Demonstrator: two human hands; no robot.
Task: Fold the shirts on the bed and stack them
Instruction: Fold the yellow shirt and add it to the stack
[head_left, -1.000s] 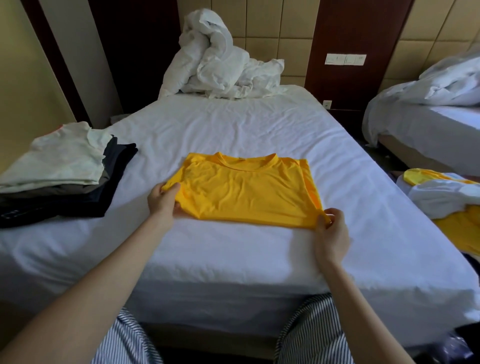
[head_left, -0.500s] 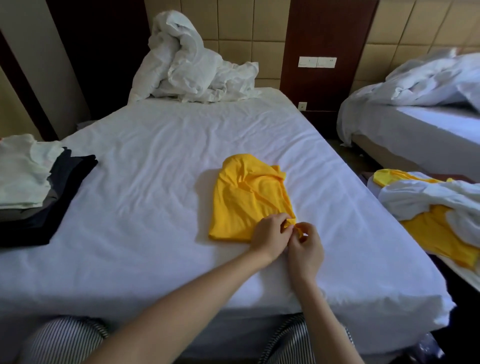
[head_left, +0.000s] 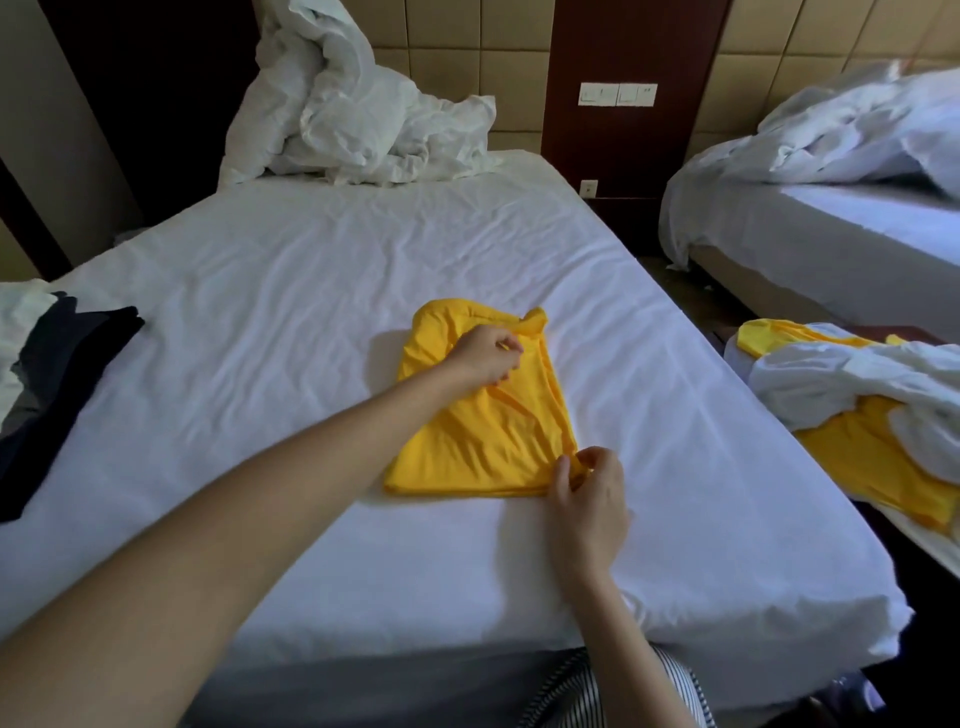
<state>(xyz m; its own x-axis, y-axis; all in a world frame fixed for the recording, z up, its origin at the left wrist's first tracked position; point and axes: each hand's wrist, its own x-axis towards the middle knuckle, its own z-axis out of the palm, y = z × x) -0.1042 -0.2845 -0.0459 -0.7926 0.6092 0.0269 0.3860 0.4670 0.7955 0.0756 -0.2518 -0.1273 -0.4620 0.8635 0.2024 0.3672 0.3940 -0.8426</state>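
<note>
One white bed (head_left: 311, 291) across most of view, wide bare sheet left of and beyond the work, right edge close by. Unfolded yellow-and-white pile (head_left: 857, 405) off the bed at right and folded dark-and-white stack (head_left: 52, 364) at bed's left edge, both cut off by frame. Half-folded yellow shirt (head_left: 483, 441) flat right of centre, well apart from stack and pile, left hand (head_left: 485, 356) over its far part with curled fingers pinching fabric, grip partly hidden, right hand (head_left: 587, 488) pinching near right corner between thumb and fingers.
</note>
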